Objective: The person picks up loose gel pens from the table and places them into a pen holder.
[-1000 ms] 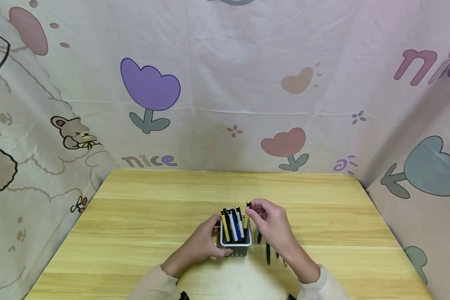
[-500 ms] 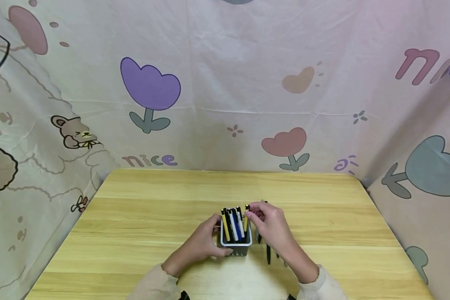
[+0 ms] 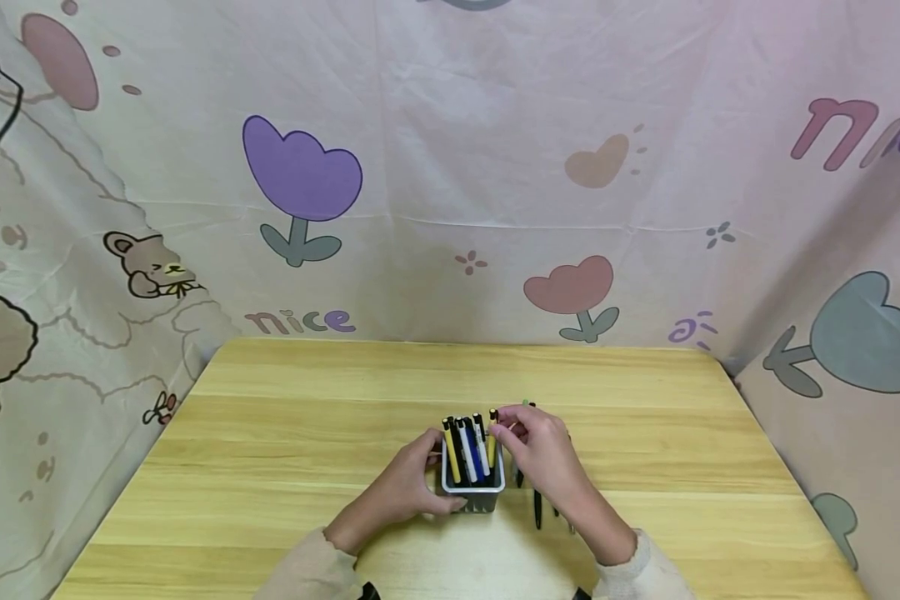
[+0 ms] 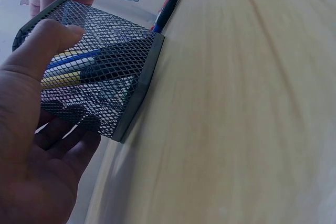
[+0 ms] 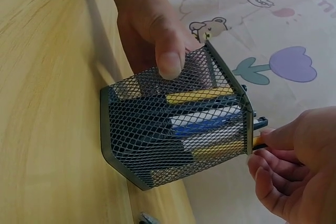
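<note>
A black wire-mesh pen holder [image 3: 480, 502] stands on the table with several pens upright in it, among them yellow, white and blue ones. My left hand [image 3: 403, 482] grips the holder from its left side, thumb across the near face and fingers behind. At the holder's right rim, my right hand [image 3: 546, 450] pinches the top of a yellow pen [image 3: 492, 451] between thumb and index finger. Most of that pen stands inside the mesh, as the right wrist view shows. My right hand's other fingers [image 5: 278, 174] are bent and hold nothing.
Several pens lie on the table to the right of the holder, partly under my right hand, including a black pen [image 3: 537, 508]. A red and dark pen [image 4: 169, 4] shows past the holder. Printed cloth [image 3: 435, 167] hangs behind the wooden table [image 3: 307, 392].
My right hand has moved slightly down with the yellow pen, which sits a little lower in the holder. The left hand and holder have stayed in place.
</note>
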### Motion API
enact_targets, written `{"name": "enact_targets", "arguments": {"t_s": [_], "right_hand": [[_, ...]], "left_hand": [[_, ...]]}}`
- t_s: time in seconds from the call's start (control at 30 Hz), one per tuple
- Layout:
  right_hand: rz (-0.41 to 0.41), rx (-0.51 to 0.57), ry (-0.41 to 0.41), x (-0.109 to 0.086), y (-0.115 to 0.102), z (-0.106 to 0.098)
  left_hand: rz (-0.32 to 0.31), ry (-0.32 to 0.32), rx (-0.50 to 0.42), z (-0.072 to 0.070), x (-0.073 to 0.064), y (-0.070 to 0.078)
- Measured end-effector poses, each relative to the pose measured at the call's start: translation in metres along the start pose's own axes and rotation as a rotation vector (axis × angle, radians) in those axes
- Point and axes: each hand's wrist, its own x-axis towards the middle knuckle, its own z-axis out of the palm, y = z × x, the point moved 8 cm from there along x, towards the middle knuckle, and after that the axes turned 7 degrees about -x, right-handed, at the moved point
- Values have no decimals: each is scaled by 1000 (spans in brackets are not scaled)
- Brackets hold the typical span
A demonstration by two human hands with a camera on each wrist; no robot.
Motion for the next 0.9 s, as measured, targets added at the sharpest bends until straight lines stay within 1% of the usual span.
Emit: {"name": "enact_targets", "arguments": {"t_s": [0.2,0.33,0.6,0.73,0.9], "right_hand": [[18,6,-44,-2,4,0],[28,9,-58,-4,10,-3],[40,-9,-25,-5,28,-19],[75,-44,-21,-4,37,-27],[155,-99,-48,-5,53,-32]], "left_hand": [[-4,-1,0,0,0,0],[-16,3,-3,1,-1,-2],[-40,4,20,2,-2,-4],[-44,5,40,1,-2,-5],[-44,-1,32,2,-2,-5]]}}
